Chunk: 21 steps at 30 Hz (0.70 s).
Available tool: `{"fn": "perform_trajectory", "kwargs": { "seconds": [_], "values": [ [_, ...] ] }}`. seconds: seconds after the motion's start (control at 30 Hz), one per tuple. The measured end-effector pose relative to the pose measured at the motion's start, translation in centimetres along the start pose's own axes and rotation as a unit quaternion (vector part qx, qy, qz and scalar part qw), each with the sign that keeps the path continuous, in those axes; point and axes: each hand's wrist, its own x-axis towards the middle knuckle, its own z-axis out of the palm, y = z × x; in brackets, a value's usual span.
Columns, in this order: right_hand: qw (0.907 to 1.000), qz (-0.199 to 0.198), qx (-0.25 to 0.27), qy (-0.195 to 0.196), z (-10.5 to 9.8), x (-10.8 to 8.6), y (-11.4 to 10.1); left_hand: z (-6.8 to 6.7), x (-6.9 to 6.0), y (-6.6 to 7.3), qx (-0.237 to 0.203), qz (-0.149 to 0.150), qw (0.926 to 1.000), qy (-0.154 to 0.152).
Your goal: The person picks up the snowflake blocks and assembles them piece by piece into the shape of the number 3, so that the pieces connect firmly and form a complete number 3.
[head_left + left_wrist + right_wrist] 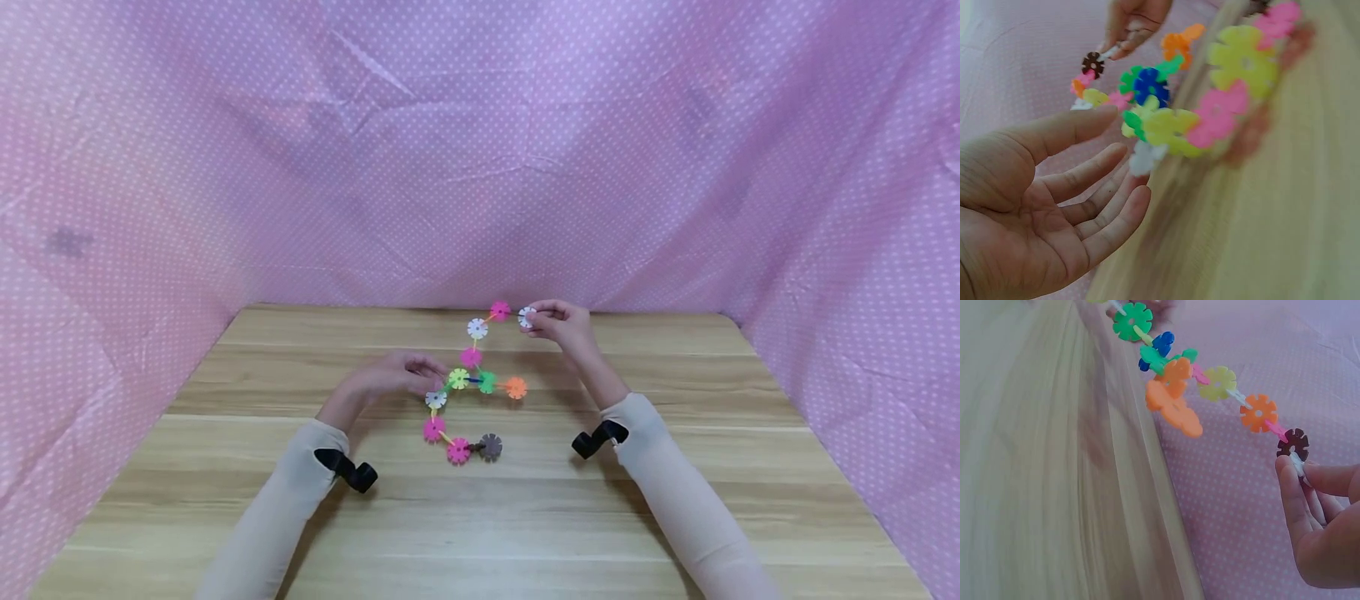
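A chain of colourful notched plastic snowflake discs [471, 357] bends through the space between both hands. My right hand [564, 323] pinches the white disc [527, 317] at its far end between thumb and fingers; a dark brown disc [1293, 445] joins it. My left hand [1054, 206] has its fingers loosely extended beside another white disc [1146, 157], and whether a fingertip touches that disc I cannot tell. From the chain's middle, a side branch ends in an orange disc [516, 388]. Its near end finishes in a dark brown disc [491, 447].
Beneath the hands is a wood-grain table [600, 533]. Pink polka-dot cloth [480, 167] hangs behind it and along both sides. A black strap with a curved piece sits on each wrist, over light sleeves [678, 500].
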Motion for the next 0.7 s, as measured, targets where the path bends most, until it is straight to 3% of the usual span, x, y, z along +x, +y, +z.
{"fn": "perform_trajectory", "kwargs": {
  "seconds": [0.17, 0.4, 0.53, 0.7],
  "values": [
    [0.9998, -0.012, -0.015, -0.006, -1.3, -0.4, -0.5, 0.7, 0.0, -0.1, 0.018, -0.034, 0.9993, -0.005],
    [0.9984, -0.009, -0.04, -0.04, -2.7, -1.1, -1.0, 1.2, 0.2, -0.1, -0.026, -0.069, 0.9966, 0.038],
    [0.9937, -0.003, -0.089, -0.068, -3.5, -1.8, -1.2, 0.9, 0.2, -0.1, -0.024, -0.08, 0.9956, 0.041],
    [0.9804, 0.02, -0.172, -0.094, -4.5, -2.9, -1.4, 0.1, 0.6, -0.2, -0.018, -0.078, 0.9963, 0.031]
  ]
}}
